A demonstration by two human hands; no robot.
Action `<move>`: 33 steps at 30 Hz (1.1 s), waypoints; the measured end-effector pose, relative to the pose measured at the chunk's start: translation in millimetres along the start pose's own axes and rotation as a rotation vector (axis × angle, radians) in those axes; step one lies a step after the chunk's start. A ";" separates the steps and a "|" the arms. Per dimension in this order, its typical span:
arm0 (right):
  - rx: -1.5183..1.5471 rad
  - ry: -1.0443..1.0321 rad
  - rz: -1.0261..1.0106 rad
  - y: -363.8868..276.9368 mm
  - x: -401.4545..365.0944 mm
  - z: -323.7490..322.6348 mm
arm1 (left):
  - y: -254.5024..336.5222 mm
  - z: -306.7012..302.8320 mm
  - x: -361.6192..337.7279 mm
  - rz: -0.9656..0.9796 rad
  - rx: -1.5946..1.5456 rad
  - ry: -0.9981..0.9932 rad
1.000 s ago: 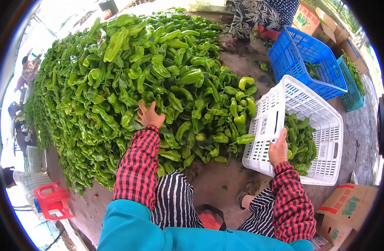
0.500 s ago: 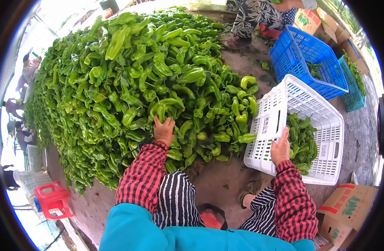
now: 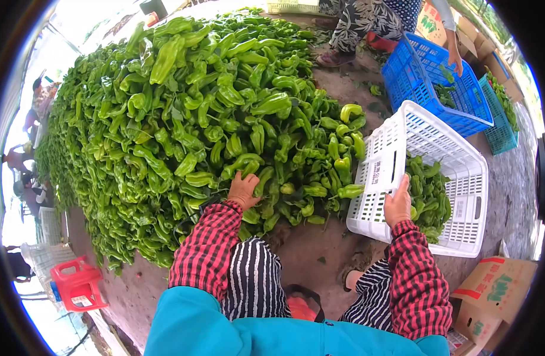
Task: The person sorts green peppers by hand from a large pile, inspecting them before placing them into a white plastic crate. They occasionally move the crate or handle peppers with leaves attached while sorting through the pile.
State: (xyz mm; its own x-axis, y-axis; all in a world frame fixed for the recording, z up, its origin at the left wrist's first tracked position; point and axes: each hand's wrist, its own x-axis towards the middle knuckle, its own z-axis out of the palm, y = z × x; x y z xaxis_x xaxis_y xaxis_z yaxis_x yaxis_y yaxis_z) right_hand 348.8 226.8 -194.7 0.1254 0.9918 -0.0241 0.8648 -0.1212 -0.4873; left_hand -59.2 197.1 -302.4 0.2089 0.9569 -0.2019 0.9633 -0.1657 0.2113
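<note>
A big heap of green peppers (image 3: 183, 124) spreads in front of me. At its near edge is my left hand (image 3: 244, 191), its fingers curled among the peppers and closed round a green pepper (image 3: 259, 185); the fingertips are partly hidden. My right hand (image 3: 398, 204) is closed on the near rim of a white plastic crate (image 3: 376, 178). The crate tilts, its opening turned to the right. Inside it lies a batch of green peppers (image 3: 429, 199).
Beyond stands a blue crate (image 3: 406, 77), with another person's hand (image 3: 456, 62) over it. A teal crate (image 3: 502, 139) holds more peppers. Cardboard boxes (image 3: 499, 291) sit at lower right, a red stool (image 3: 76, 283) at lower left. Other people are at far left.
My left hand has moved slightly right and down, and the peppers just above it lie differently. My right hand stays on the crate. The other person's arm now reaches into the blue crate.
</note>
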 end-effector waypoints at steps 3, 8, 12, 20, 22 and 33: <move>-0.015 -0.032 0.038 -5.3 -1.0 -3.9 | -9.4 -0.7 -8.7 -0.003 -0.092 0.087; -0.028 -0.006 0.027 -0.1 -1.4 -0.5 | -18.1 -31.9 -0.7 -0.199 -0.335 0.268; -0.013 -0.030 0.045 -3.3 -0.6 -2.4 | -13.0 -51.9 17.6 -0.355 -0.225 0.124; -0.006 -0.024 0.034 0.4 0.5 -0.7 | 13.3 -68.2 66.8 -0.657 0.277 -0.439; 0.000 -0.036 0.072 -2.1 0.6 -2.1 | 13.5 -63.9 61.2 -0.631 0.367 -0.412; -0.031 -0.088 0.136 -4.9 2.7 -3.0 | -18.3 -86.1 -11.4 -0.204 -0.184 0.430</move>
State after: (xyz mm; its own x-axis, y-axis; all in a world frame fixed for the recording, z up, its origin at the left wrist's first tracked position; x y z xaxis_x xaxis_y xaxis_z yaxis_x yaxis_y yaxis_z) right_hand 346.4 230.0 -189.7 0.2001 0.9657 -0.1652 0.8578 -0.2541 -0.4468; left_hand -93.8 209.8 -221.6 -0.1061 0.9834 0.1470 0.9236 0.0427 0.3810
